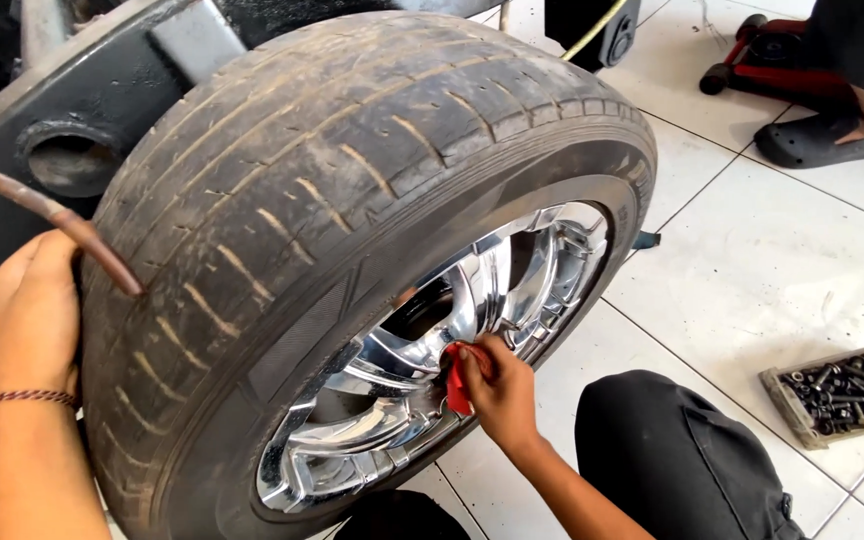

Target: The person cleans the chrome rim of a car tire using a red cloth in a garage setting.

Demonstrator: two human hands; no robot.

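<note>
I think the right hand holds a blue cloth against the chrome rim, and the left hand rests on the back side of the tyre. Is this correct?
Not quite: the cloth is red, not blue, as the head view shows. The rest stands: the right hand holds it against the chrome rim, and the left hand rests on the back side of the tyre.

Left hand [34, 310]: raised at the left of the view, back of the hand toward the camera, fingers [12, 275] curled forward and out of sight, forearm vertical with a braided band at the wrist. Right hand [500, 392]: extended forward and to the left from the lower right, forearm angled upward, fingers closed in a pinch, knuckles up.
</note>
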